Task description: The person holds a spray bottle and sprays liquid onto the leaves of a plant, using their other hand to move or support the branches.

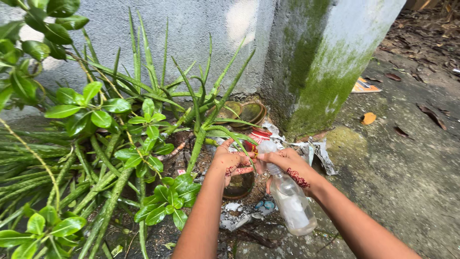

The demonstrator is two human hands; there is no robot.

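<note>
My right hand (293,169) grips the neck of a clear plastic spray bottle (292,204), whose body hangs down toward me and whose nozzle end points at the plants. My left hand (230,160) is closed around the bottle's top, where the two hands meet, beside a long green stalk (197,146). Both hands bear dark red henna marks. Just below the hands sits a small dark round pot (238,186) on littered soil.
Thick green stalks and leafy shrubs (96,144) fill the left half. A grey wall with a mossy pillar (321,72) stands behind. Shallow clay dishes (244,112) and a red can (258,135) lie by the pillar's base. Paper scraps (316,152) and dry leaves dot the concrete ground at right.
</note>
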